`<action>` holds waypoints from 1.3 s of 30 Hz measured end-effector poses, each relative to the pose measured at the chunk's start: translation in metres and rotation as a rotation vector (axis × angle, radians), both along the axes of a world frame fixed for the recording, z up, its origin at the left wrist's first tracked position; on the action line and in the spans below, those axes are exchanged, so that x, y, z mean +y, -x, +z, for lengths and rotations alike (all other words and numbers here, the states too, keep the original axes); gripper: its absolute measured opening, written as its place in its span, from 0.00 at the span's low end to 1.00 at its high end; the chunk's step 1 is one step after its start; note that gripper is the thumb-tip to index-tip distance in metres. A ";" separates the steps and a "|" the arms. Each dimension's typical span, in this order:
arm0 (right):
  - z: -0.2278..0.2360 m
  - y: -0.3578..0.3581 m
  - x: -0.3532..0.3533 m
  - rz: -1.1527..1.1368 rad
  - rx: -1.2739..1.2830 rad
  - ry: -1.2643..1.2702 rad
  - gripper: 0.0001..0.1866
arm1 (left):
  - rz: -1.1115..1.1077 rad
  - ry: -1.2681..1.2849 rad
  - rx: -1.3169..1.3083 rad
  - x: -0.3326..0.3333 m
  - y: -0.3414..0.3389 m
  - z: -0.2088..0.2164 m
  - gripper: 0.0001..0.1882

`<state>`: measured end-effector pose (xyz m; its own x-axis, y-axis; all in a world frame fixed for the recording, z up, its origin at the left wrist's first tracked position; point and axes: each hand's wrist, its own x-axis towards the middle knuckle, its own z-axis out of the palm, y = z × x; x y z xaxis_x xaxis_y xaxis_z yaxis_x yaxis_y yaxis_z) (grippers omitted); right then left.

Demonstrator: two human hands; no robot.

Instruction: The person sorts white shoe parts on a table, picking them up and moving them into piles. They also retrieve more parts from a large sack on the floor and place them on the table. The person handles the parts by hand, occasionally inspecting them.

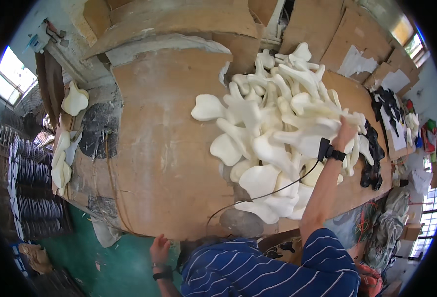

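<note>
A large heap of white foam saddle pads (258, 180) covers the right half of the cardboard-topped table. Each pad has a broad rounded end and a narrow nose. My right arm stretches over the heap's right side, and my right hand (346, 132) is closed on a foam saddle pad (358, 121) there; the fingertips are partly hidden. My left hand (160, 248) hangs by the table's near edge, its fingers loosely curled and apart, with nothing visible in it. Bands circle both wrists, and a black cable runs from the right one across the pads.
More white pads (61, 171) lie along the table's left edge. Black pieces (372, 158) sit right of the heap. A brown cord (110, 173) crosses the cardboard (174, 133). A fan (29, 121) stands at the far left, and cardboard sheets (317, 24) line the back.
</note>
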<state>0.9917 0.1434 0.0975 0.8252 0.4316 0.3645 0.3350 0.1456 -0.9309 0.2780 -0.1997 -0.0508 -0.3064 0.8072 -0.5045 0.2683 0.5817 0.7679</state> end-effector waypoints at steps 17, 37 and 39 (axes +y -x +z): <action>-0.115 0.351 0.160 0.823 -1.204 0.723 0.41 | 0.082 0.134 0.125 -0.037 0.002 0.015 0.24; -0.131 0.323 0.142 0.625 -1.104 0.532 0.33 | 0.086 0.028 0.039 -0.046 0.010 -0.009 0.23; -0.113 0.297 0.130 0.572 -0.876 0.304 0.35 | 0.054 0.024 0.065 -0.033 0.007 -0.003 0.23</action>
<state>0.6950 0.2734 -0.0160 -0.0212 0.8405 0.5414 0.8555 0.2955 -0.4253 0.2712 -0.2330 -0.0539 -0.3818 0.7765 -0.5012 0.2852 0.6148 0.7353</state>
